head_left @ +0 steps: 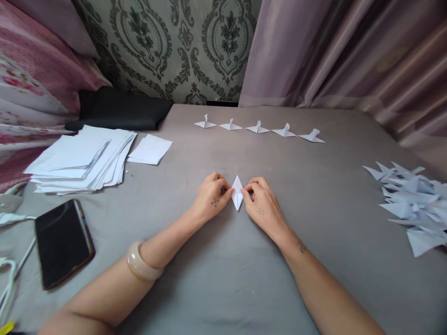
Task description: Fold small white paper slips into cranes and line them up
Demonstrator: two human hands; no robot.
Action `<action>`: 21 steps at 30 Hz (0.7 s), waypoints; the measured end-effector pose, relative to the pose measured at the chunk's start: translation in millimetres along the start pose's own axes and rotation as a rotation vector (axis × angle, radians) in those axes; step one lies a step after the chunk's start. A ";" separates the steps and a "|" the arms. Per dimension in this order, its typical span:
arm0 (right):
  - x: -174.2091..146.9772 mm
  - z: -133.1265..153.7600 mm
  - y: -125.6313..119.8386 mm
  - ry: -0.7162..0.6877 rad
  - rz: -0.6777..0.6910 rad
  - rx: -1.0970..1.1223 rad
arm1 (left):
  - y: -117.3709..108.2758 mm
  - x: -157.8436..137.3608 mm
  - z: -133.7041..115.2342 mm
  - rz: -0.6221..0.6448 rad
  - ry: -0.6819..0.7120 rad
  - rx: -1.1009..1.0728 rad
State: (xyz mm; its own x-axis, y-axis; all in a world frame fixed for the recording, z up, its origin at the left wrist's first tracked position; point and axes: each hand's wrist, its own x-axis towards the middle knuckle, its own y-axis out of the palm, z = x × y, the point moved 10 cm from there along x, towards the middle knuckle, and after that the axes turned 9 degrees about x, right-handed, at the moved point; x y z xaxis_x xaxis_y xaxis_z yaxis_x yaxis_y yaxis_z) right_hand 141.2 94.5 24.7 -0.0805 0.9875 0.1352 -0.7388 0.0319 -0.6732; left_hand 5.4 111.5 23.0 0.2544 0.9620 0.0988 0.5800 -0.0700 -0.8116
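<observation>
A small diamond of folded white paper [237,194] is at the middle of the grey cloth surface, one point facing away from me. My left hand [213,195] pinches its left corner between thumb and fingers. On the opposite corner, my right hand [261,200] pinches it the same way. The other fingers of both hands are curled in. Beyond them, a row of several folded paper birds [257,127] stands along the far part of the surface.
At left lie a stack of white paper [80,160], a few smaller sheets [151,149], a phone [64,243] and white cables [14,272]. A black folded cloth or bag [120,109] is behind the stack. Folded white paper pieces [415,200] are heaped at the right edge.
</observation>
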 end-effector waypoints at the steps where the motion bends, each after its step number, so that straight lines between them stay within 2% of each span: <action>1: 0.2 -0.1 -0.3 0.002 -0.011 -0.003 | 0.1 -0.2 0.2 0.000 0.003 0.009; 5: 0.3 1.0 -0.1 -0.012 -0.018 -0.005 | -1.1 -1.8 -5.4 -0.024 0.079 0.083; 8: 0.5 1.2 -1.8 -0.034 -0.017 0.006 | -0.6 -5.0 -21.4 -0.046 0.246 0.148; 12: 2.3 -3.2 -4.9 -0.040 -0.011 0.065 | 11.4 -12.7 -42.0 0.041 0.464 0.229; 17: 2.5 -9.2 -9.5 -0.044 -0.016 0.135 | 19.2 -20.1 -49.4 0.107 0.540 0.406; 21: -7.4 2.1 -7.4 -0.138 0.040 0.130 | 19.7 -25.9 -51.1 0.104 0.573 0.484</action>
State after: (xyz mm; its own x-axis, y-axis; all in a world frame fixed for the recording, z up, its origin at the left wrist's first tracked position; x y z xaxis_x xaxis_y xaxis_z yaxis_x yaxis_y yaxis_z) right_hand 145.8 86.6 30.2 -0.1959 0.9568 0.2148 -0.8125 -0.0357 -0.5819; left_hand 49.8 71.7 33.9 0.7284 0.6598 0.1847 0.1602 0.0982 -0.9822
